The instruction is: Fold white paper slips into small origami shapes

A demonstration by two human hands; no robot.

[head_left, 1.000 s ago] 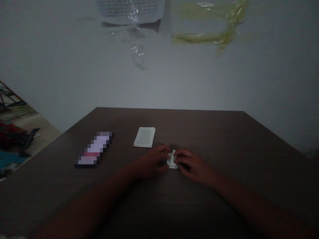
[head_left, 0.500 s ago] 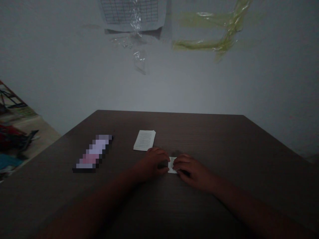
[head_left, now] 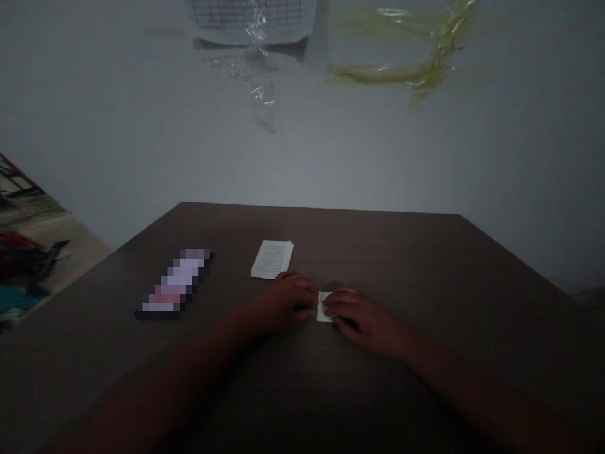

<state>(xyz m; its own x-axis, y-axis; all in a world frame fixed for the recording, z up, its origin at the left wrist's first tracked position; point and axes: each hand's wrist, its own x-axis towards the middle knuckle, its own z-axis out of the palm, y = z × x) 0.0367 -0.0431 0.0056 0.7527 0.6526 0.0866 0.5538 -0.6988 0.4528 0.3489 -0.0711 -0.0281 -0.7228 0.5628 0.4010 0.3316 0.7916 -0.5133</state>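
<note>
A small folded white paper (head_left: pixel 323 306) lies on the dark wooden table (head_left: pixel 425 265), pressed flat between my two hands. My left hand (head_left: pixel 288 301) rests at its left edge with curled fingers touching it. From the right, my right hand (head_left: pixel 360 317) covers part of the paper, fingertips pinched on it. Most of the paper is hidden under the fingers. Just behind my left hand lies a stack of white printed sheets (head_left: pixel 273 259).
A flat dark object with a blurred pink and white face (head_left: pixel 174 284) lies on the left of the table. The white wall behind carries a grid sheet (head_left: pixel 250 14) and yellowish tape (head_left: pixel 406 63). Clutter sits on the floor at far left (head_left: pixel 23 265).
The paper stood up between my fingers a second ago; now it is pressed lower and flatter, with both hands closed in tighter over it.
</note>
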